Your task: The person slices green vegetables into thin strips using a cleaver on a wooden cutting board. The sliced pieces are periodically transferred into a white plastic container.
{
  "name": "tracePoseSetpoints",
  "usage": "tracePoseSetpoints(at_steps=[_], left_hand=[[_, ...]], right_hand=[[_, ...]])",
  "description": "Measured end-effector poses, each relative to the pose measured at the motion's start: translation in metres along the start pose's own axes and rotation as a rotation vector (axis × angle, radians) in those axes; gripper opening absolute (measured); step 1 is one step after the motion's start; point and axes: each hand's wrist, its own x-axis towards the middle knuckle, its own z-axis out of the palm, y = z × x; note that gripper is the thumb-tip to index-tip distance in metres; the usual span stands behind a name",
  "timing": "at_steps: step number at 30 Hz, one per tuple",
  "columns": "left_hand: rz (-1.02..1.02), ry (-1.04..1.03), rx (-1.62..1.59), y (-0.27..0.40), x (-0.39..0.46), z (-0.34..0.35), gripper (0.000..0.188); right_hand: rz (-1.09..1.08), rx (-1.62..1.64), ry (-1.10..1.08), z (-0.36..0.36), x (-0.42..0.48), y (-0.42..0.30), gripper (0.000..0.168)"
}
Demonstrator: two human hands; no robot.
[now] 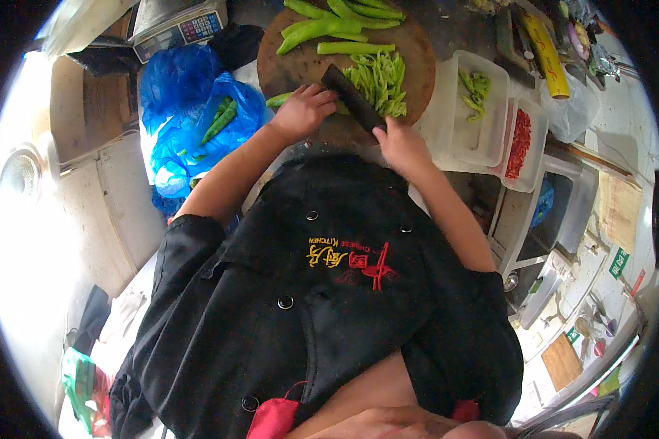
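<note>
A round wooden chopping board (291, 71) lies before me. My right hand (403, 145) is closed round the handle of a dark-bladed cleaver (354, 101), whose blade slants over the board's near half. Left of the blade, my left hand (305, 112) rests with bent fingers on a green pepper (279, 100), which sticks out to the left; the rest of it is mostly hidden. Sliced green pepper (381, 79) is heaped just right of the blade. Beyond the heap lies a trimmed pepper piece (356, 48), and several whole green peppers (318, 30) sit at the board's far side.
A blue plastic bag (181, 110) with green peppers stands left of the board, below a digital scale (189, 24). At right are a clear container (480, 131) with some green pieces and another container (532, 164) of chopped red pepper. A yellow roll (546, 55) lies further right.
</note>
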Motion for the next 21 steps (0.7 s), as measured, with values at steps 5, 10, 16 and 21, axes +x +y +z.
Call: tracePoseSetpoints(at_steps=[5,10,16,21], left_hand=[[-0.001,0.067,-0.022,-0.003,-0.006,-0.009,0.037],[0.031,0.057,-0.055,-0.005,-0.003,-0.01,0.035],[-0.013,0.04,-0.066,-0.017,-0.018,0.012,0.035],[0.034,0.08,-0.068,-0.014,-0.02,0.013,0.028]], right_hand=[[0.006,-0.076,-0.087,-0.042,-0.018,-0.016,0.04],[-0.056,-0.069,0.0,0.017,-0.002,-0.001,0.041],[-0.046,-0.073,-0.029,-0.035,-0.007,-0.016,0.043],[-0.068,-0.09,0.013,-0.002,-0.017,-0.023,0.042]])
